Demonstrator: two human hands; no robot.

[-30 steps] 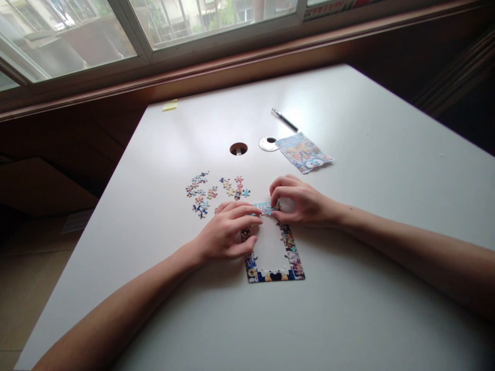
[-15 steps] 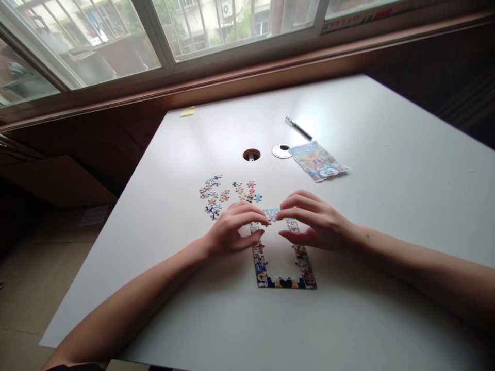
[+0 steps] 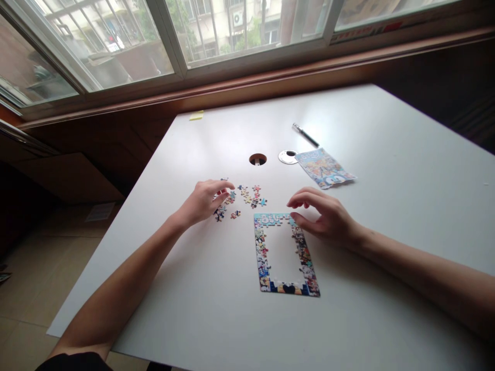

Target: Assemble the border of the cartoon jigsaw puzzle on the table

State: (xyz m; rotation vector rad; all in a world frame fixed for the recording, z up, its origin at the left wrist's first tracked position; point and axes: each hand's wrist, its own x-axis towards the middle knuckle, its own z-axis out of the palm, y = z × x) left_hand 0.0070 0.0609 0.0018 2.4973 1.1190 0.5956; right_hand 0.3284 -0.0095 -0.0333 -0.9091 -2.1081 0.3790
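My left hand (image 3: 203, 202) hovers over the left-hand group of loose puzzle pieces (image 3: 219, 214), hiding part of it. Its thumb and forefinger are apart, with no piece visible between them. Beside the top right corner of a jigsaw puzzle frame (image 3: 264, 268) is my right hand (image 3: 327, 214), fingers curled and thumb apart, apparently holding nothing. The joined border pieces form an upright rectangle around bare tabletop, with light blue lettering along the top edge. More loose pieces (image 3: 256, 197) lie just above the frame.
A printed picture sheet (image 3: 325, 167) lies at the back right, beside a pen (image 3: 305, 135). Near it are a round cable hole (image 3: 258, 159) and a silver ring cover (image 3: 288, 156). A yellow sticky note (image 3: 196, 115) marks the white table's (image 3: 185, 319) far left corner, below the window.
My left hand has moved left and away from the puzzle frame to the loose pieces. My right hand has drawn slightly right, uncovering the top edge. The view has shifted a little.
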